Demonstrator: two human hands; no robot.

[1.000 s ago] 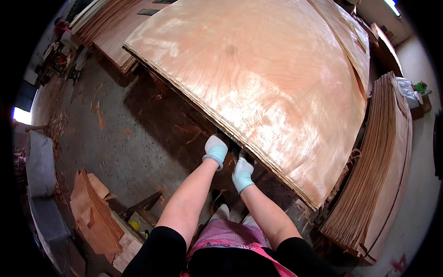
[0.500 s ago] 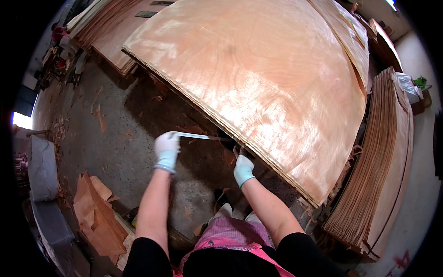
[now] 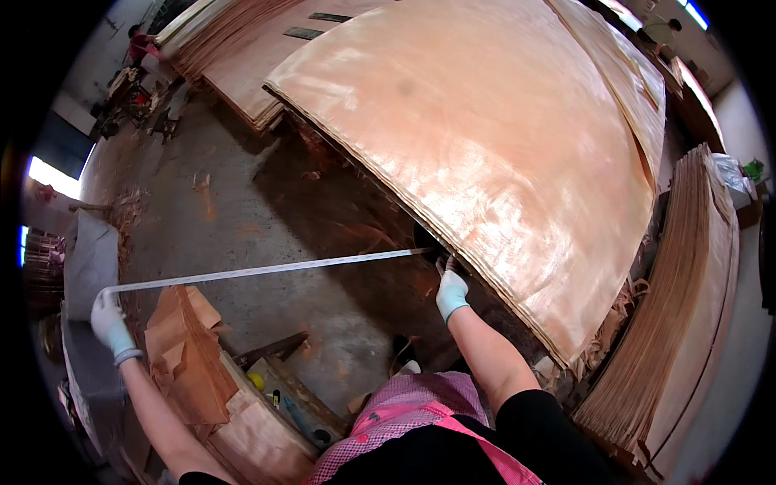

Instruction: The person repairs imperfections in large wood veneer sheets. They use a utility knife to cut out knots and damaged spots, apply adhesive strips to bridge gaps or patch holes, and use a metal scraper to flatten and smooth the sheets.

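A long white tape strip (image 3: 271, 272) with small dark marks runs taut across the floor area, from the far left to the veneer stack's front edge. My left hand (image 3: 109, 321), in a white and mint glove, is closed on its left end. My right hand (image 3: 451, 293), gloved alike, is at the underside of the stack's edge, beside the strip's other end. Its fingers look stretched and apart, though the tips are partly in shadow. A dark round thing (image 3: 423, 236) sits there, partly hidden under the edge. The large stack of thin wood veneer sheets (image 3: 477, 153) has a glossy top.
Another veneer stack (image 3: 647, 323) stands at the right. At the lower left are torn brown sheets (image 3: 187, 356), a grey-covered block (image 3: 90, 250) and a wooden plank (image 3: 303, 388). Wood scraps lie on the concrete floor (image 3: 194, 234). A person (image 3: 139, 47) is at the far left.
My left hand has moved far left and slightly down, drawing out a much longer length of tape. My right hand stays at the stack's edge. The view has shifted left.
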